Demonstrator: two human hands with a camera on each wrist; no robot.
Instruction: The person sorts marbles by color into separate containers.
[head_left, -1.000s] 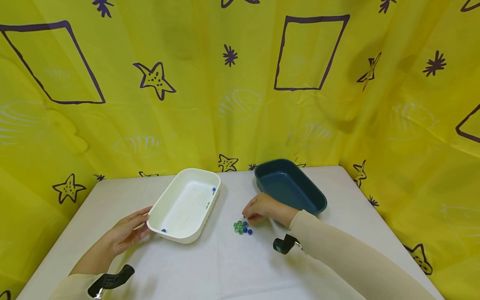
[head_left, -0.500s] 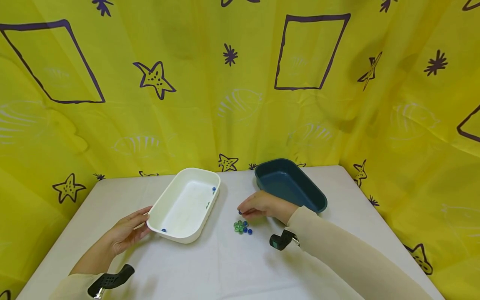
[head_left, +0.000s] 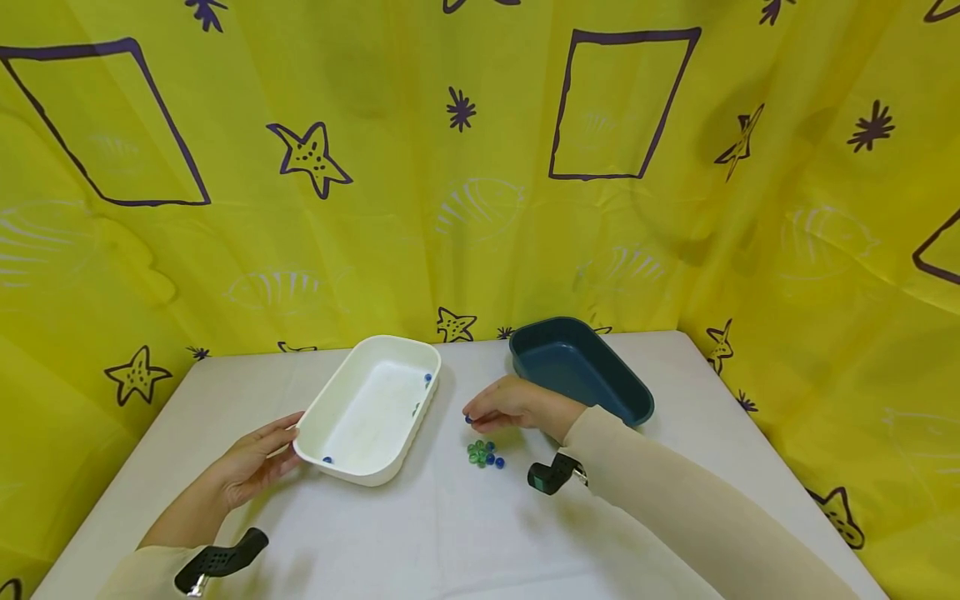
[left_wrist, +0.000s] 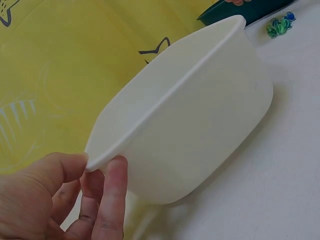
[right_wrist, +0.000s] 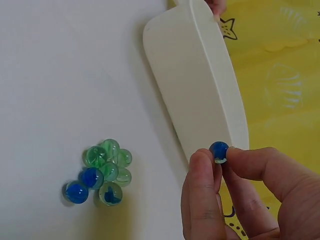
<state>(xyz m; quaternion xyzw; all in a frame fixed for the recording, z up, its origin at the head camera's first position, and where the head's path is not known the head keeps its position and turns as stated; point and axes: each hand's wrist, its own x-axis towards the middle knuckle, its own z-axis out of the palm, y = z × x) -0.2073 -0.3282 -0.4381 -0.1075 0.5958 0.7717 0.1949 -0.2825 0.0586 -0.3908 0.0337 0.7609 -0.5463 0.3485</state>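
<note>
My left hand (head_left: 251,467) pinches the rim of a white plastic tub (head_left: 363,421) at its near left corner; in the left wrist view the thumb lies at the rim and fingers sit against the outer wall. Inside the tub are a few marbles, one blue marble (head_left: 327,460) near the front and others along the right wall. My right hand (head_left: 517,402) holds a blue glass marble (right_wrist: 219,151) between thumb and fingertips, raised above the table between the tub and the dark one. Just in front of it lies a cluster of green and blue marbles (right_wrist: 110,171).
A dark teal tub (head_left: 573,371) stands at the back right, partly behind my right hand and wrist. White cloth covers the table (head_left: 420,542). A yellow patterned curtain (head_left: 390,250) hangs along the back and sides. Each wrist wears a black camera mount.
My right hand has lifted a blue marble from beside the cluster and moved left with it, toward the white tub. The left hand and both tubs stay where they were.
</note>
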